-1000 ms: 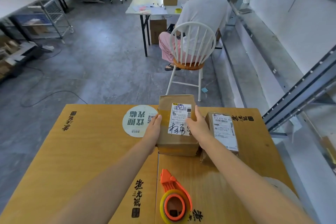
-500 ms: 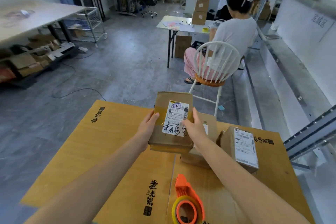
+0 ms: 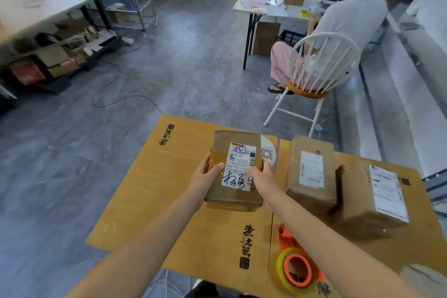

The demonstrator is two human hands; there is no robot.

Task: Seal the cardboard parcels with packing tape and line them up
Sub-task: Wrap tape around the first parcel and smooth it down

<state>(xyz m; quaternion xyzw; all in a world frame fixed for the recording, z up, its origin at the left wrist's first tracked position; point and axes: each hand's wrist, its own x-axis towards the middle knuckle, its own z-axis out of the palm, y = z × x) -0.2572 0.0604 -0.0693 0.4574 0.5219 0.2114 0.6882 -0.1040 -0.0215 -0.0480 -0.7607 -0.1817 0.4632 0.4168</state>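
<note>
Now two hands (image 3: 205,178) grip one parcel (image 3: 233,169); two others (image 3: 312,172) rest.

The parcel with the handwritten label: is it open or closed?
Closed: the parcel has a flat top under its label, no flap raised. The left hand and right hand grip its sides.

Open board on the wooden table (image 3: 154,201) stretches from 7 to 10 o'clock of the held parcel (image 3: 238,157), with a bare lane at 6 o'clock between the two forearms. At 3 o'clock the way is blocked: a second parcel (image 3: 310,172) and a third parcel (image 3: 372,198) stand close side by side, the right hand (image 3: 266,179) filling the narrow gap before them. A tape dispenser (image 3: 297,266) lies at 5 o'clock, partly under the right forearm. The left hand (image 3: 203,176) covers the parcel's 9 o'clock side.
</note>
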